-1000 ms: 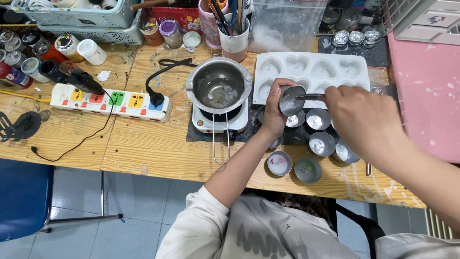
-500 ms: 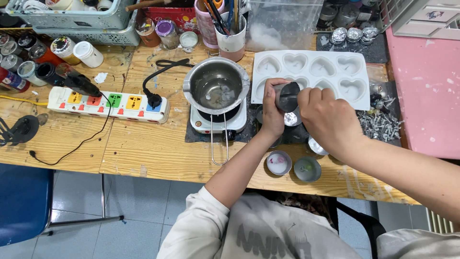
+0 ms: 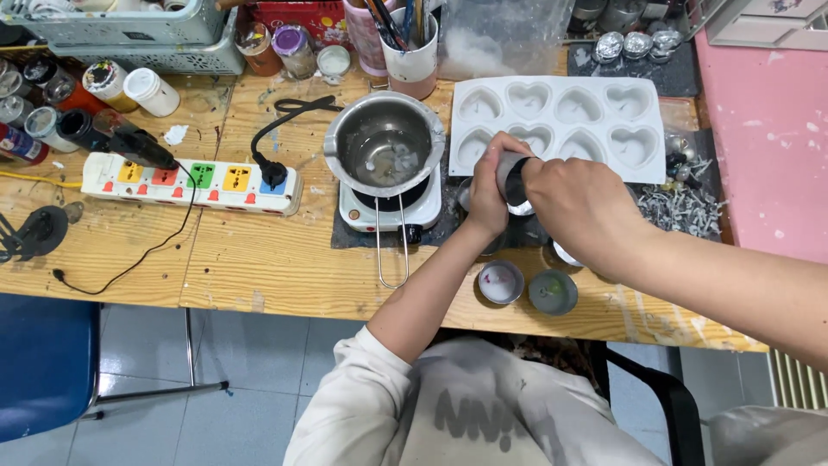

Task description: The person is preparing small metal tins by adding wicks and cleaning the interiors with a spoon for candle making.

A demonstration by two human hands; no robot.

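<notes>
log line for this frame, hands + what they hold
left hand: grips small dark metal cup | right hand: on same cup | over: wooden table | nearby: white heart-shaped mould tray, steel melting pot

We count one white heart mould [image 3: 561, 121] with eight cavities, one metal pot [image 3: 384, 142], one power strip [image 3: 190, 181] with four coloured sockets, two small tins [image 3: 526, 286] on our counter [image 3: 259, 267].

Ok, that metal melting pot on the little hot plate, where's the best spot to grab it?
Take the metal pot by its long wire handle, coming in from the table's near edge. The handle juts out over the hot plate toward the person, well clear of the bowl and its contents.
</notes>
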